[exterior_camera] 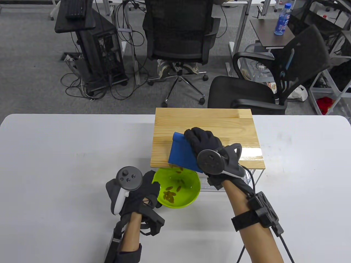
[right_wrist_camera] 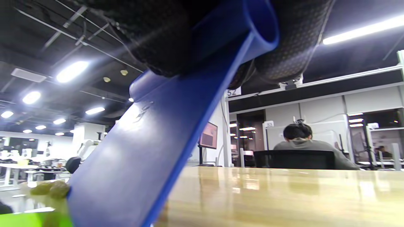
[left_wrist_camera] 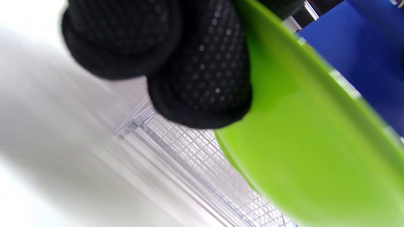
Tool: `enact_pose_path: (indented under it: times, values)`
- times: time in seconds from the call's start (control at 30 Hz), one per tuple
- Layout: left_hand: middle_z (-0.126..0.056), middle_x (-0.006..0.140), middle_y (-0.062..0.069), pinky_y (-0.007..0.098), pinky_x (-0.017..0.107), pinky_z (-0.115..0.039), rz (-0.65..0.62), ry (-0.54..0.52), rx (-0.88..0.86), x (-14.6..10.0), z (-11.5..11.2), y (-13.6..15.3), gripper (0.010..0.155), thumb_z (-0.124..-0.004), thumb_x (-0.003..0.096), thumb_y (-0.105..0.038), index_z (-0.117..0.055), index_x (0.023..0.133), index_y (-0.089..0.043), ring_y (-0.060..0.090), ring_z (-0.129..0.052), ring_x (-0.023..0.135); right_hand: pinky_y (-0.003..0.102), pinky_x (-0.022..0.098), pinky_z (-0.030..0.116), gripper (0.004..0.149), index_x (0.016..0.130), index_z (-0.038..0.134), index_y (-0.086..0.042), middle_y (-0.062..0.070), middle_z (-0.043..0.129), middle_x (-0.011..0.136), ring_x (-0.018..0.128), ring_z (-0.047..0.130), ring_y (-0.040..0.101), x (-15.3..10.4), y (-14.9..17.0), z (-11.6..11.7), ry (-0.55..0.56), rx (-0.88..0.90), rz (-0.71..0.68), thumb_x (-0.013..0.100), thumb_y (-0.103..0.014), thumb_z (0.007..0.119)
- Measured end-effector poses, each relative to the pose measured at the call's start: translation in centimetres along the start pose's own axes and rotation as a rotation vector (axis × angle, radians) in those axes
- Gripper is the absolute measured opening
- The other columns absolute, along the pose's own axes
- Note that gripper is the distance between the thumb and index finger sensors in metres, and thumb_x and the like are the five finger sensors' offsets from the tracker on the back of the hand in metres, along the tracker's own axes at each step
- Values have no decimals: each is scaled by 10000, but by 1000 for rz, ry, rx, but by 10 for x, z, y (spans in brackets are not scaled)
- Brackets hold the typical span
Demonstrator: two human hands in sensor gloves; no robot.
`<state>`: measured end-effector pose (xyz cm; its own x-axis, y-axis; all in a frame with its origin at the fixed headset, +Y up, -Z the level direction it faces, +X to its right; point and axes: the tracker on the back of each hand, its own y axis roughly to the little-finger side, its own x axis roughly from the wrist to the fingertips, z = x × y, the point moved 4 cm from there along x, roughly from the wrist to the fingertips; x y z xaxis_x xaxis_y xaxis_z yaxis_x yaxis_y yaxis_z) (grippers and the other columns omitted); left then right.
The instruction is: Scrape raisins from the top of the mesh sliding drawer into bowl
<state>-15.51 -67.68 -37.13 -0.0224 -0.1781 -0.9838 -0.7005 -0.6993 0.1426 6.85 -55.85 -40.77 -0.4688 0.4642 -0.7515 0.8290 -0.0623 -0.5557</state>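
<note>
Two hands, both busy. Right hand [exterior_camera: 204,142], centre of the table view, fingers curled over the top edge of the blue scraper [exterior_camera: 182,152]; the right wrist view shows the rolled top rim of the blade wrapped by the glove. Blade tilted, lower edge down on the wooden top [exterior_camera: 219,123] of the mesh sliding drawer, right at its near edge. My read: the tilt plus low edge contact is there to push raisins off the lip, not lift them. Wrist sits high, forearm coming in from the lower right of the frame.

Left hand [exterior_camera: 137,191], lower left of centre, grips the rim of the green bowl [exterior_camera: 189,197]; in the left wrist view fingers [left_wrist_camera: 202,78] lie curled against the outer wall. Bowl looks lifted and tipped, tucked just below the board's near edge, directly under the scraper. Judgement: placed as a catcher so nothing hits the desk [exterior_camera: 54,164].

Raisins [exterior_camera: 169,195]: a cluster in the bowl's bottom, a few more near its far rim just below the blade. The right wrist view shows a couple [right_wrist_camera: 50,188] at the blade's lower left. Rest of the wooden top in view looks bare. White mesh of the drawer [left_wrist_camera: 202,157] shows beneath the bowl.

Looks near the end of a sweep, most raisins already in.
</note>
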Motion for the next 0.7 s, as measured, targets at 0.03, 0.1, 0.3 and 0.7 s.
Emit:
enact_pose_path:
  times: [0.03, 0.1, 0.3, 0.7]
  values:
    - [-950, 856, 165, 284, 211, -996, 1, 0, 6, 0, 0, 0, 519, -797, 540, -255, -707, 1020, -78, 119, -1133, 207, 614, 602, 732, 570, 1050, 588, -139, 150, 600, 1063, 882, 811, 423, -4, -3, -1, 12, 4, -24, 520, -167, 798]
    - [-951, 856, 163, 285, 211, -995, -1, 2, 21, 0, -1, -1, 520, -797, 541, -255, -706, 1022, -78, 118, -1133, 205, 615, 604, 728, 571, 1047, 592, -140, 148, 601, 1061, 882, 807, 424, -11, -9, -1, 24, 3, -61, 517, -163, 804]
    - [-950, 858, 165, 286, 213, -994, -16, 39, 48, 2, -6, -3, 570, -797, 541, -253, -663, 1063, -68, 120, -1132, 206, 603, 592, 741, 573, 1048, 585, -135, 155, 598, 1058, 874, 810, 421, -45, -9, -19, 230, 19, -46, 518, -173, 799]
    - [-964, 845, 172, 290, 208, -988, -136, 162, 117, -14, 0, -29, 552, -787, 542, -233, -678, 1060, -76, 123, -1123, 191, 606, 580, 743, 572, 1057, 584, -112, 179, 593, 1059, 865, 805, 443, -124, 42, -72, 548, 151, 196, 529, -167, 798]
